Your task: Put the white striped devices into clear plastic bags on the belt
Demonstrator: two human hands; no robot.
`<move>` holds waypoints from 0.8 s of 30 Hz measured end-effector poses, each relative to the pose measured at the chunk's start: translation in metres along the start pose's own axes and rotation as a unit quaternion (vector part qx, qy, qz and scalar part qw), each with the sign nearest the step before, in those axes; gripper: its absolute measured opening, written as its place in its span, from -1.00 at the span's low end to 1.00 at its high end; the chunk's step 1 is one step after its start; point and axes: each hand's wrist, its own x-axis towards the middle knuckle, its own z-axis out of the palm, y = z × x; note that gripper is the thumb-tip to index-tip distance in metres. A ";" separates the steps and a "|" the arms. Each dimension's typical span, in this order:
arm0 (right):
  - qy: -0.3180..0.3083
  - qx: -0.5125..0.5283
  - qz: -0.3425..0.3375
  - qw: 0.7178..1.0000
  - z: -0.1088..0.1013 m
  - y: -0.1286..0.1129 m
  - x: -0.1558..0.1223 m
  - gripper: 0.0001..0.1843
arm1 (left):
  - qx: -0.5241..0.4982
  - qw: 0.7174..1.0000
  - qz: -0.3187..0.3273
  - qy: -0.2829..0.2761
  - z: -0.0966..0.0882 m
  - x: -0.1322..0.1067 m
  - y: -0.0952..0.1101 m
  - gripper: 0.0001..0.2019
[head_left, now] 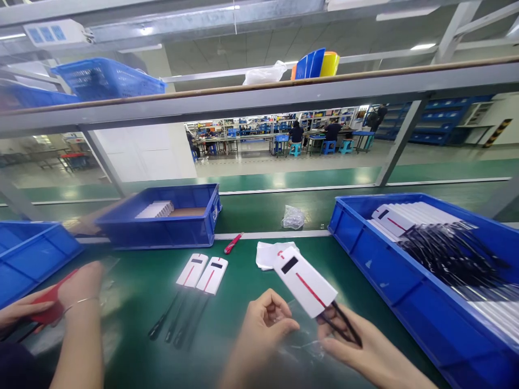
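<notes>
My right hand (pixel 357 340) is closed around the black cables of a flat white device (pixel 306 281) with a dark window and a red stripe. The device tilts up and to the left above the table. Beside it, my left hand (pixel 267 319) has its fingers curled in a pinch on a thin clear plastic bag (pixel 302 346), which is blurred and spreads between both hands. Two similar white devices (pixel 211 275) lie side by side on the green table, cables toward me. Behind the held device is a small stack of white paper (pixel 265 255).
A blue bin (pixel 365 259) of white devices with black cables stands at right. Another blue bin (pixel 162 235) holds white pieces; a third (pixel 32 265) is at far left. A red cutter (pixel 232 244) and crumpled plastic (pixel 292 217) lie behind. A co-worker's hands hold a red item (pixel 51 302).
</notes>
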 end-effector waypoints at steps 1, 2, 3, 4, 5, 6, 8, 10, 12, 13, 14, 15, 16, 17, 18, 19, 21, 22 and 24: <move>-0.007 0.022 0.008 1.000 0.009 0.001 0.001 -0.43 | -0.001 1.000 -0.008 -0.001 0.000 -0.002 -0.001 -0.81; -0.004 0.033 0.013 0.999 0.016 0.003 0.002 -0.41 | -0.005 1.000 -0.017 -0.001 0.000 -0.004 -0.001 -0.80; 0.000 0.037 0.017 0.999 0.020 0.004 0.002 -0.39 | -0.008 1.000 -0.026 0.000 -0.002 -0.007 -0.002 -0.78; 0.002 0.037 0.019 0.999 0.021 0.005 0.003 -0.38 | -0.009 0.999 -0.033 0.004 -0.003 -0.009 -0.003 -0.77; 0.002 0.037 0.019 0.999 0.021 0.005 0.004 -0.38 | -0.006 0.999 -0.038 0.013 -0.005 -0.011 -0.003 -0.79; -0.001 0.037 0.017 0.999 0.020 0.006 0.005 -0.39 | 0.000 0.999 -0.042 0.023 -0.006 -0.013 -0.004 -0.81; -0.015 0.036 0.011 0.999 0.017 0.006 0.008 -0.41 | 0.009 0.998 -0.048 0.043 -0.008 -0.016 -0.004 -0.82; -0.032 0.025 -0.002 0.999 0.011 0.005 0.009 -0.47 | 0.001 0.997 -0.058 0.047 -0.009 -0.016 -0.004 -0.79; -0.039 -0.023 -0.022 0.999 0.001 0.002 0.010 -0.62 | -0.014 0.997 -0.062 0.043 -0.011 -0.015 -0.003 -0.79; -0.035 -0.062 -0.033 0.997 -0.006 0.001 0.009 -0.66 | -0.018 0.997 -0.062 0.041 -0.012 -0.014 -0.003 -0.79; -0.026 -0.105 -0.044 0.993 -0.015 0.001 0.008 -0.63 | -0.020 0.997 -0.060 0.038 -0.014 -0.014 -0.003 -0.79; -0.013 -0.148 -0.049 0.988 -0.025 0.001 0.007 -0.58 | -0.023 0.997 -0.058 0.036 -0.016 -0.013 -0.003 -0.79; -0.002 -0.185 -0.048 0.982 -0.036 0.003 0.005 -0.57 | -0.024 0.998 -0.057 0.033 -0.019 -0.012 -0.004 -0.78; 0.007 -0.211 -0.041 0.977 -0.047 0.005 0.003 -0.59 | -0.025 0.998 -0.055 0.029 -0.022 -0.011 -0.005 -0.78; 0.013 -0.227 -0.031 0.973 -0.058 0.009 0.001 -0.63 | -0.026 0.998 -0.054 0.024 -0.024 -0.010 -0.006 -0.77; 0.018 -0.236 -0.019 0.971 -0.069 0.014 -0.001 -0.65 | -0.027 0.998 -0.052 0.019 -0.027 -0.008 -0.007 -0.77; 0.027 -0.240 -0.006 0.970 -0.085 0.024 -0.006 -0.59 | -0.030 0.998 -0.051 0.007 -0.030 -0.006 -0.009 -0.76; 0.032 -0.240 -0.008 0.970 -0.092 0.029 -0.008 -0.58 | -0.031 0.998 -0.050 0.002 -0.031 -0.005 -0.010 -0.76; 0.028 -0.247 -0.020 0.968 -0.100 0.036 -0.011 -0.59 | -0.030 0.999 -0.046 -0.004 -0.031 -0.003 -0.011 -0.76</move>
